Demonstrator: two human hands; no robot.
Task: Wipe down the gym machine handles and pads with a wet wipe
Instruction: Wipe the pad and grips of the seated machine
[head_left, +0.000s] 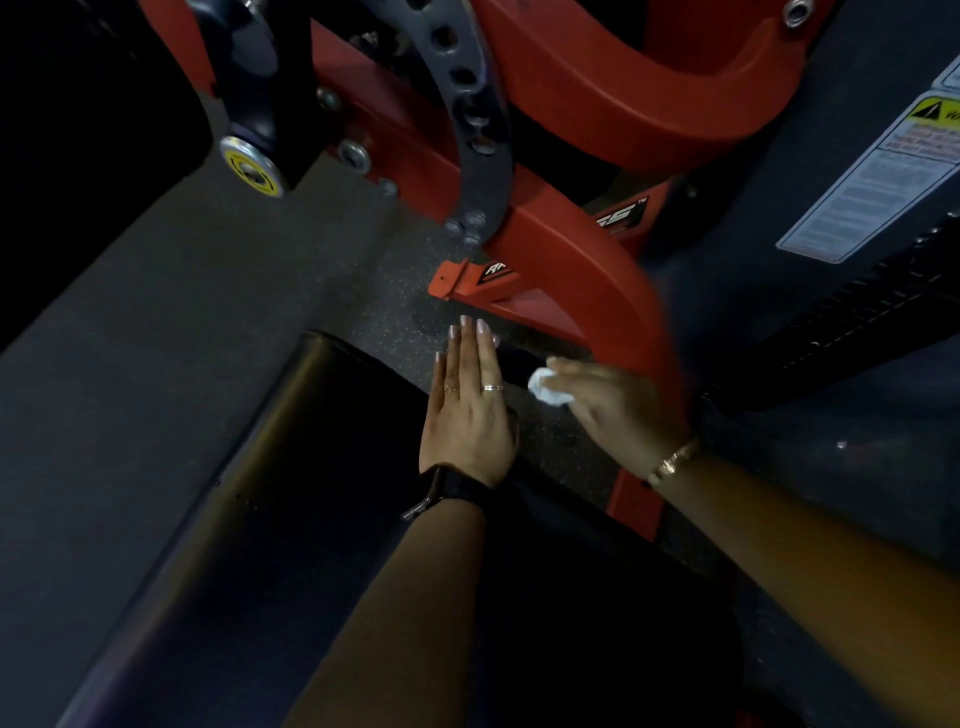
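Fingertips of the right grip pinch the wipe, clenching it into a small white wad, probably so that a firm damp face can be pressed onto a surface. The wad sits just beside the far corner of the black pad, below the red frame; this side of the view is blurred, so I cannot tell whether it touches pad, frame or neither. The left grip is released, with straight fingers laid flat on the pad's far right edge. It seems placed there to brace the body or steady the cushion while the other side works. The pad's long axis runs from the bottom left of the view up toward the frame, and the flat fingers point much the same way, out over the speckled floor. Bunched as it is, the wipe shows no clear long axis
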